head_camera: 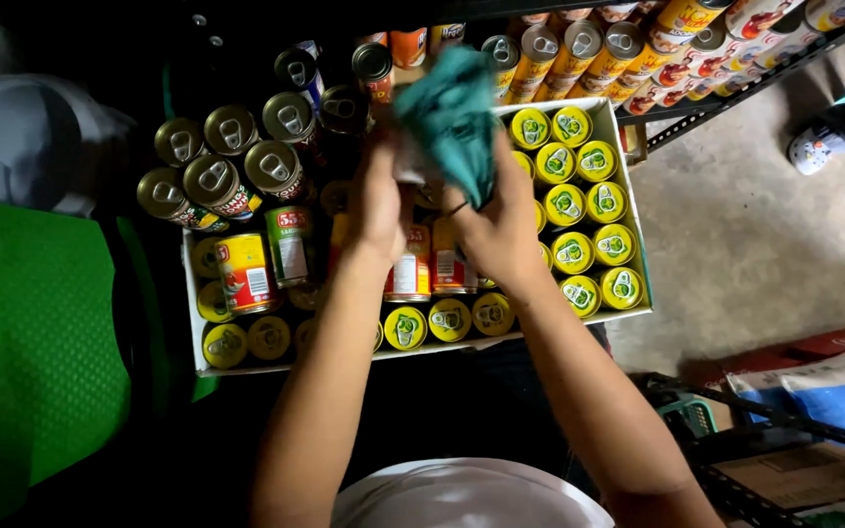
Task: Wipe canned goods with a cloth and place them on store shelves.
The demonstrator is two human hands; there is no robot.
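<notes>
Cloth (454, 117) – teal woven fabric, matt, soft and crumpled, held in the right hand (503, 227). Cans in the box (579, 210): metal, yellow lacquered lids, glossy, with pull tabs. Cans on the left (217, 161): metal tops in dull gold, smooth, faint sheen; their sides carry glossy printed paper labels. Box (638, 210) – white cardboard, matt, edges slightly worn. Floor (745, 225): grey concrete, rough and matt. Green mat (31, 342): textured surface with a fine dimpled pattern, low sheen; whether plastic or rubber is unclear. Shelf rail (735, 98): dark painted metal.
</notes>
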